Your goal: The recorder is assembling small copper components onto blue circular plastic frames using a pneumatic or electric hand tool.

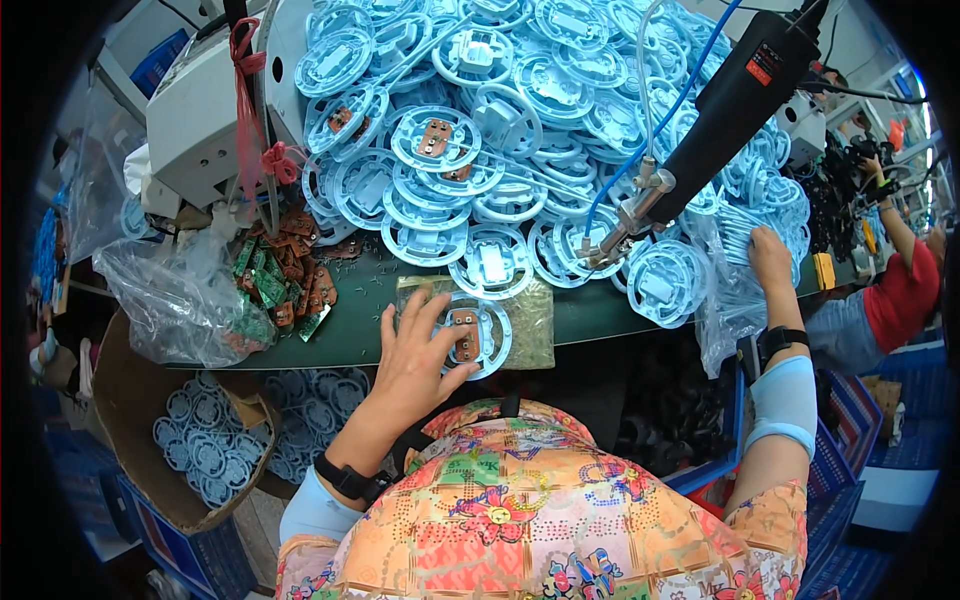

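My left hand (pixel 415 355) rests with spread fingers on a light blue round plastic part (pixel 482 335) that carries a small brown circuit board. The part lies on a greenish pad (pixel 535 320) at the front edge of the green bench (pixel 360 320). My right hand (pixel 770 255) reaches out to the right, fingers on a clear plastic bag (pixel 730 290) at the edge of a big heap of the same blue round parts (pixel 520 130). A black powered screwdriver (pixel 700 120) hangs between my hands, its tip just above the bench.
Loose brown and green circuit boards (pixel 290 275) lie beside a clear bag (pixel 180 295) at the left. A cardboard box (pixel 215 445) below the bench holds more blue parts. A grey machine (pixel 195 110) stands at back left. Another person in red (pixel 900 290) works at the right.
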The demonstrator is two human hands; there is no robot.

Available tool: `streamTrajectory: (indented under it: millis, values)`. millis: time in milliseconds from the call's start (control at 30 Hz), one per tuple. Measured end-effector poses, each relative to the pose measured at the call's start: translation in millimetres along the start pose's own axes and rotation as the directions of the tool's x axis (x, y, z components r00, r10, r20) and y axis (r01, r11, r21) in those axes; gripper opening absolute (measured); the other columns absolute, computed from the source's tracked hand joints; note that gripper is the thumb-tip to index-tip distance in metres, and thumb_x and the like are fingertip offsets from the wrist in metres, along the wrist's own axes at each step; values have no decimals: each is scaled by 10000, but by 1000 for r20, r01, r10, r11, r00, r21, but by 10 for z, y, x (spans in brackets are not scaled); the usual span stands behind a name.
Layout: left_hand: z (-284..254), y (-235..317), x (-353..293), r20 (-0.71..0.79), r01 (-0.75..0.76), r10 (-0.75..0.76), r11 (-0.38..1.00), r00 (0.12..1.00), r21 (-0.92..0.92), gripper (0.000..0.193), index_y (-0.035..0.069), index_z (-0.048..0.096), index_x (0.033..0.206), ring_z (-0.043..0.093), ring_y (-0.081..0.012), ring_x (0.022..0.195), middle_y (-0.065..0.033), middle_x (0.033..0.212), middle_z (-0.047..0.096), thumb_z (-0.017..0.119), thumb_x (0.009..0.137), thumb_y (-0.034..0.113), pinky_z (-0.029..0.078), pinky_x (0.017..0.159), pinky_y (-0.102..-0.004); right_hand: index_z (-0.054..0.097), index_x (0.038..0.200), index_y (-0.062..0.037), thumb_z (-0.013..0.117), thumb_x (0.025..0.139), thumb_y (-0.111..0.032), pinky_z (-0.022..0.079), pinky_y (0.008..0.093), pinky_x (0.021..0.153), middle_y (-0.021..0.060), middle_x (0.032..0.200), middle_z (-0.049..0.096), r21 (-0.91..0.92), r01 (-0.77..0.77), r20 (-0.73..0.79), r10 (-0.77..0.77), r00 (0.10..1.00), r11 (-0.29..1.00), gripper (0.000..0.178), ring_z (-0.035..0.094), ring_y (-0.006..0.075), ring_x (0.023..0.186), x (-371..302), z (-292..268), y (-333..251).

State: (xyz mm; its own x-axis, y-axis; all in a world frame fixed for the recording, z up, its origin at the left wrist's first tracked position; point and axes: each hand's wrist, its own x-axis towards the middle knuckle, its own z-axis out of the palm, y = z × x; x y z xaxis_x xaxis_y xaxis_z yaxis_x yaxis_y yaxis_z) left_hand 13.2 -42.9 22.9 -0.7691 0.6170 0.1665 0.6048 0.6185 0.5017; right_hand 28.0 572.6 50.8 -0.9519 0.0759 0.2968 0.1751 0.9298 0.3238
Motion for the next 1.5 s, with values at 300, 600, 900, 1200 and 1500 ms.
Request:
streamTrajectory:
  millis: [300,600,900,1200,1500]
  values:
    - [-24,115,40,16,38,-39,999,999,37,736,86,605,1167,337,-436,1376,-264,1466,372,906,579,411,262,1055,-653,640,1005,-10,621,766,75,504,388,695,165,890,620,576,366,-381,-157,911,731,255,623,357,797,-258,-1462,-1973]
    - [279,-42,-21,-181,-41,7,983,983,-181,658,38,584,1117,394,-483,1332,-321,1446,378,904,593,273,327,1078,-552,637,939,-56,697,800,-27,470,377,619,91,810,577,793,199,-7,-318,948,576,155,599,289,735,-678,-1126,-3085]
    - [331,-81,-44,-253,-88,23,965,967,-248,659,29,588,1106,409,-480,1331,-313,1457,379,905,584,278,319,1096,-551,637,924,-29,676,846,-52,448,372,628,113,801,569,956,-50,162,-377,912,289,90,591,294,725,-540,-1073,-3249]
    - [324,-42,-3,-232,-102,42,962,972,-252,674,37,580,1108,402,-476,1336,-305,1461,377,914,569,265,342,1087,-529,647,923,-31,691,844,-75,463,374,638,101,811,577,943,44,97,-400,911,330,101,601,294,727,-527,-1046,-3253]
    - [314,-33,6,-205,-103,53,965,977,-242,678,38,569,1118,393,-475,1340,-303,1462,371,913,573,250,339,1087,-528,653,910,-42,719,817,-71,471,381,637,93,815,579,942,97,43,-403,914,321,118,607,296,736,-552,-996,-3311]
